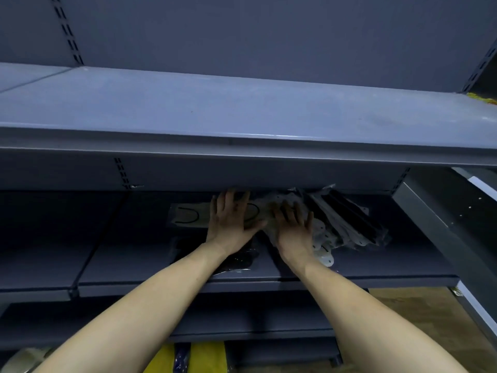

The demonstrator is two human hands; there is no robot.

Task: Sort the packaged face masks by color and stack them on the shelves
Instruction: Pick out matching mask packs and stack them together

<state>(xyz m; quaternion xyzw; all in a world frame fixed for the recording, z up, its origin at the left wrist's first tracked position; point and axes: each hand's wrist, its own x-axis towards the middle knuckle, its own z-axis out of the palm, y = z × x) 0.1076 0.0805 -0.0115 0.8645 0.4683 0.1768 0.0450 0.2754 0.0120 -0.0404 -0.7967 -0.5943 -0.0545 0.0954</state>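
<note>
Both my hands reach into the middle shelf (376, 270). My left hand (231, 219) lies flat, fingers straight, on a pale packaged mask (185, 214) with a black ear loop. My right hand (293, 227) presses with spread fingers on a loose heap of white mask packets (322, 238). Behind the heap, to the right, dark mask packets (349, 211) lean in a fan. A black packaged mask (239, 258) lies under my left wrist near the shelf's front edge.
The upper shelf (242, 111) juts out above my hands and hides the back of the middle shelf. A grey metal upright (435, 219) bounds the right side. Yellow packaging (207, 356) lies on the floor below. Something yellow (482, 98) sits at the upper shelf's right end.
</note>
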